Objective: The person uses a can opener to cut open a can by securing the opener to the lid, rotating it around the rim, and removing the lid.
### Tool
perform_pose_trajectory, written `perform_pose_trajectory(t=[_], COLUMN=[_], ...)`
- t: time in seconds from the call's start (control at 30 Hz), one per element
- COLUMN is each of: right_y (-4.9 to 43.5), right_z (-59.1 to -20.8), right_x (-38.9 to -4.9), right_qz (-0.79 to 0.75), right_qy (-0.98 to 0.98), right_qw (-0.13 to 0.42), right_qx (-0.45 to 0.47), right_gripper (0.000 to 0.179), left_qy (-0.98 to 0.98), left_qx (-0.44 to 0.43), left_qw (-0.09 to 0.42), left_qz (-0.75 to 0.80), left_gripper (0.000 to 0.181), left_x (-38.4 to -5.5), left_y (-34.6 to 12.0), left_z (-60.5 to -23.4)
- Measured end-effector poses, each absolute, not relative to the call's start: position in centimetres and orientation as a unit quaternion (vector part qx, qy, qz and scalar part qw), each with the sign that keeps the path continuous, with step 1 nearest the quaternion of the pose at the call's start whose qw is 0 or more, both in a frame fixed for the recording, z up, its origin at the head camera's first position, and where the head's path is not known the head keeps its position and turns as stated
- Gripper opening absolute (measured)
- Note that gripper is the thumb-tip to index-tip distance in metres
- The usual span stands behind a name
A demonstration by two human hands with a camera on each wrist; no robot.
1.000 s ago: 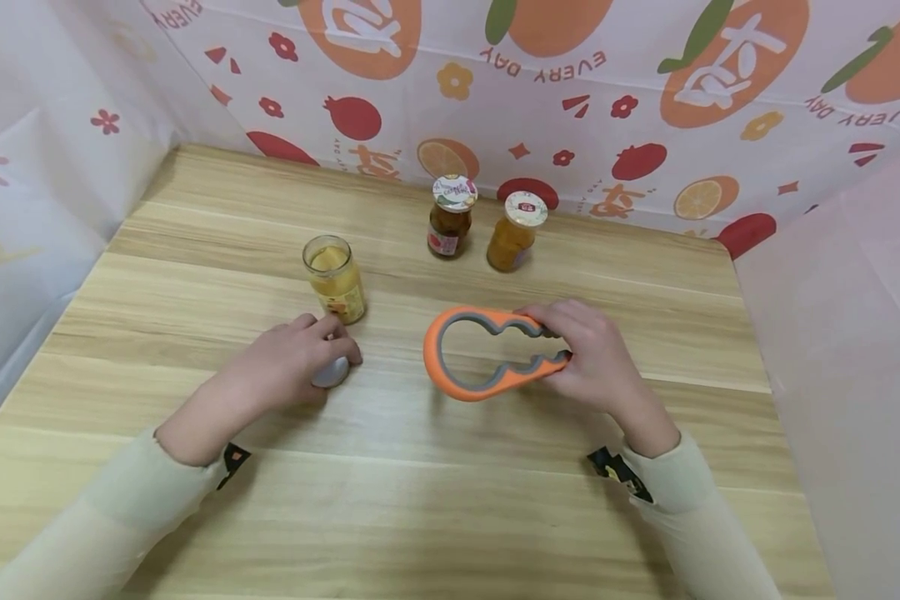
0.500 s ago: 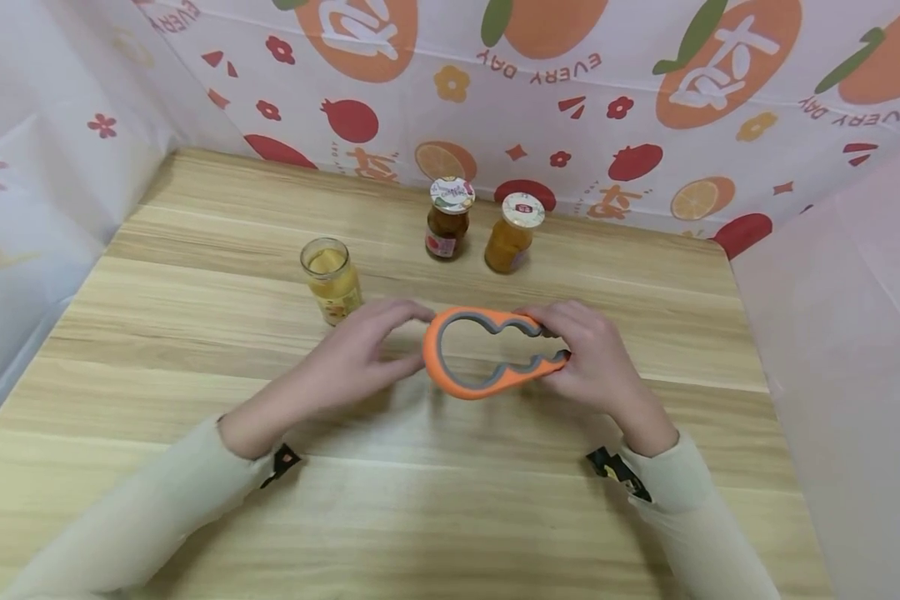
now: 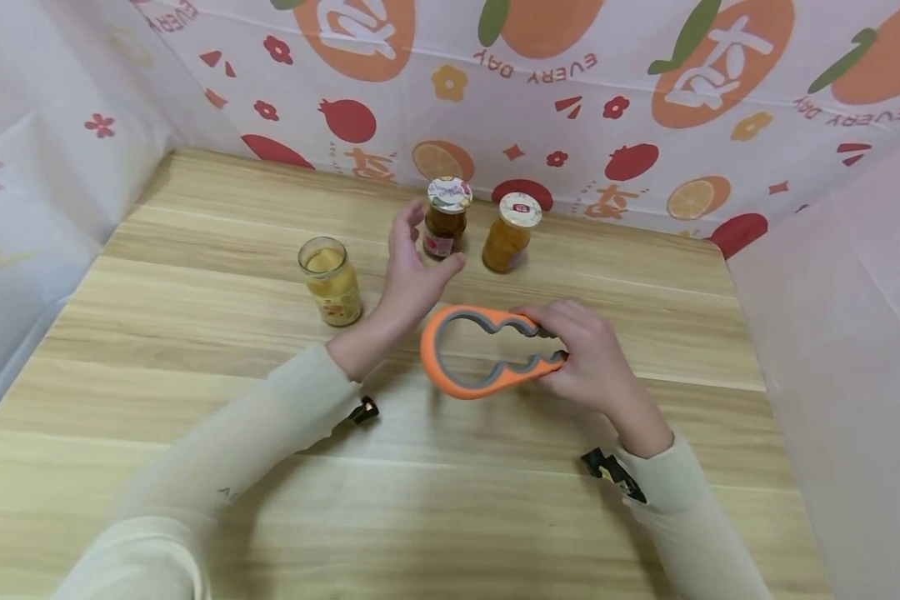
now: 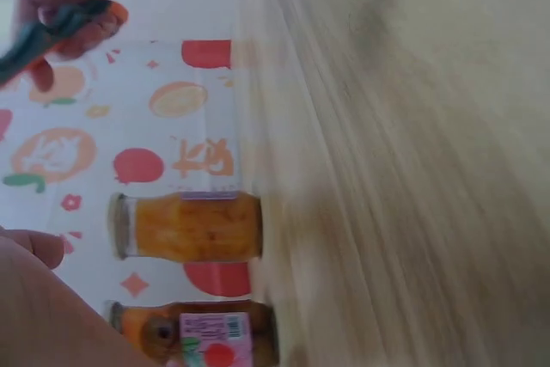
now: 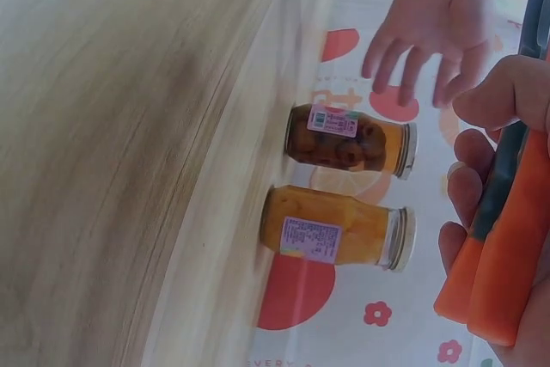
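Note:
My left hand [image 3: 414,279] reaches with fingers and thumb spread apart around the near left side of a dark fruit jar [image 3: 445,229]. In the right wrist view the left hand [image 5: 438,27] shows a gap between its fingertips and that jar. The dark jar stands upright with a patterned white lid [image 3: 450,194]. My right hand [image 3: 587,354] grips the two handle ends of an orange and grey jar opener [image 3: 431,354], held above the table with its loop pointing left. The round lid seen earlier under the left hand is hidden now.
A lidless glass jar [image 3: 332,283] with yellow contents stands at the left. Right of the dark jar is an orange-coloured fruit jar [image 3: 506,246] with a white lid. A fruit-printed sheet [image 3: 555,117] hangs behind the wooden table [image 3: 435,517].
My left hand has let go of the round lid, passed by the jar opener's loop and moved up to the dark jar. The right hand and the opener have stayed nearly in place.

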State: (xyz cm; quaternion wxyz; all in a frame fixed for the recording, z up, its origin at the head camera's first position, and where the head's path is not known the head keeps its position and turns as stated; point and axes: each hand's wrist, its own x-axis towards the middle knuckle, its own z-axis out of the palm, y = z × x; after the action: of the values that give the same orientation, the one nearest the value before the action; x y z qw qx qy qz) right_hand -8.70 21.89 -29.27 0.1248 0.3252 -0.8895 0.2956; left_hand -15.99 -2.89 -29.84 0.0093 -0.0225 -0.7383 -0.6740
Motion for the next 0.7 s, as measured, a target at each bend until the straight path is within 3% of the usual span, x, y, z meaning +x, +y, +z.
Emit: perform_pose_trajectory(t=[0.4,0.7], right_y=[21.8,21.7], right_z=[-29.2,-29.4], right_x=[-8.6,-8.5], right_qz=[0.298,0.301], right_qy=[-0.89,-0.89], right_qw=[0.121,0.115], right_qx=[0.323,0.321], right_gripper=[0.049,0.05], left_qy=[-0.728,-0.703], left_qx=[0.037,0.056], left_qw=[-0.013,-0.016], left_qz=[-0.684,-0.709], left_gripper=[0.103,0.102], left_x=[-19.5,-21.4], left_y=[-1.4,-1.0], left_z=[-31.6,-32.7])
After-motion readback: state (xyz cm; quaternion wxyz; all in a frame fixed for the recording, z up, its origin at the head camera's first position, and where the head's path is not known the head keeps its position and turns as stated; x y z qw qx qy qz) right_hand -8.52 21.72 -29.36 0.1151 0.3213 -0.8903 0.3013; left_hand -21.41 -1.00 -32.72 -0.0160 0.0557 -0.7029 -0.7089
